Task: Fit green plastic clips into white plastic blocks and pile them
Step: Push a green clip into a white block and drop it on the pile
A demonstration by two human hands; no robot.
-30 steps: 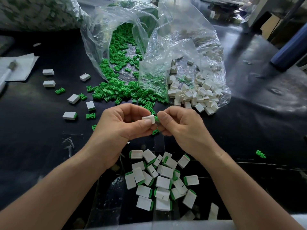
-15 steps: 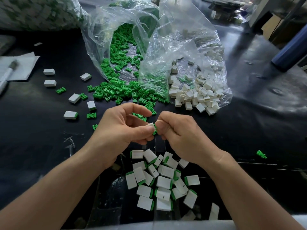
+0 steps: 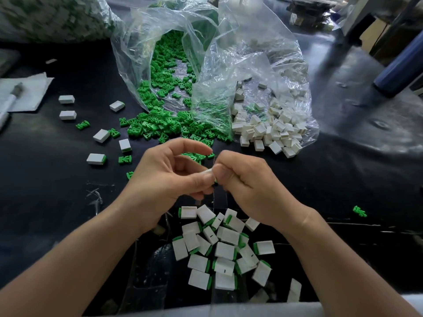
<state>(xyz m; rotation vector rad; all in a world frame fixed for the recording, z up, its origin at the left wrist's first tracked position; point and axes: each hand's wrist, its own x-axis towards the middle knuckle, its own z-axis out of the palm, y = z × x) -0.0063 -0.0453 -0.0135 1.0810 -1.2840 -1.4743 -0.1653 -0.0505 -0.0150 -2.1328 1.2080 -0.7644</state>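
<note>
Head view: black table top (image 3: pixel 45 191), scuffed and glossy. The left hand (image 3: pixel 169 177) pinches a white block (image 3: pixel 208 173) between thumb and fingers, with the index finger arched above. The right hand (image 3: pixel 249 186) has curled fingers that pinch the same block's end; whether a clip is in it is too hidden to tell. Just below the hands is a pile of finished blocks (image 3: pixel 224 250) with green edges. Beyond the hands, loose green clips (image 3: pixel 160 126) spill from a clear bag (image 3: pixel 142 42). Beyond the right hand, empty white blocks (image 3: pixel 265 131) lie in a second bag. Left of the left hand are scattered blocks and clips. Far left is a white paper (image 3: pixel 29 92) with a pen on it. Right of the right wrist lies a stray clip (image 3: pixel 359 211). Far right, at the back, is a blue cylinder (image 3: pixel 402 62).
</note>
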